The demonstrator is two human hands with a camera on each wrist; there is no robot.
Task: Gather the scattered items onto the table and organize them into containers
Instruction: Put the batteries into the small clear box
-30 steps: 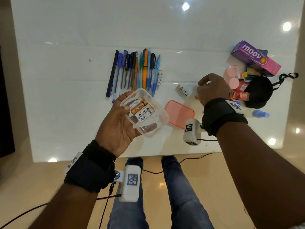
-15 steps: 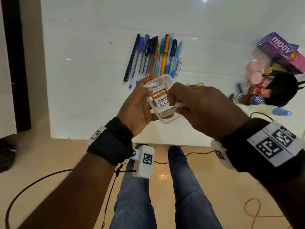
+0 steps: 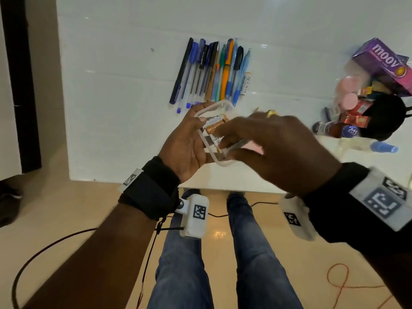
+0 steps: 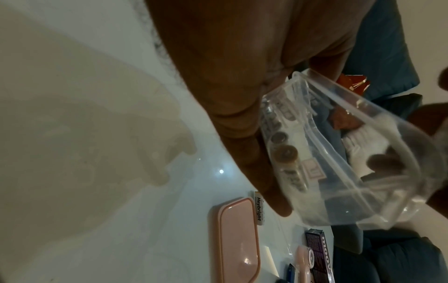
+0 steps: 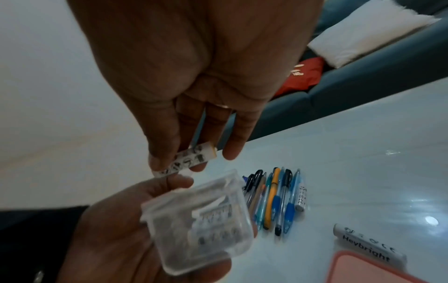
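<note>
Above the near edge of the glossy white table (image 3: 124, 121), your left hand (image 3: 185, 148) cradles a small clear plastic rectangular container (image 3: 217, 112), fingers wrapped round its base and thumb on its rim. Several cylindrical batteries (image 3: 215, 127), one copper-coloured and others white with black print, lie side by side inside it. Your right hand (image 3: 278, 152) hangs just over the open mouth of the container, thumb and fingertips (image 5: 160, 162) pinching a white battery with black symbols (image 5: 186, 159); in the right wrist view that battery sits tilted, right above the container (image 5: 201, 220) and not yet inside.

On the table beyond your hands, a row of pens in black, blue, green and orange (image 3: 214, 72) lies parallel, with one white battery (image 3: 246, 84) just beside the rightmost pen. Another white battery marked Heybright (image 5: 368, 245) lies on the table against the far edge of a salmon-pink plastic lid (image 4: 238, 241). Toward the right edge of the table sits a cluster: a purple cardboard box printed moov (image 3: 385, 63), a pink round-capped jar (image 3: 347, 92), red sachets (image 3: 356, 114), a black fabric mask (image 3: 383, 119), a brown bottle with a blue cap (image 3: 334, 131) lying on its side, and a blue cap-shaped piece (image 3: 383, 147).
</note>
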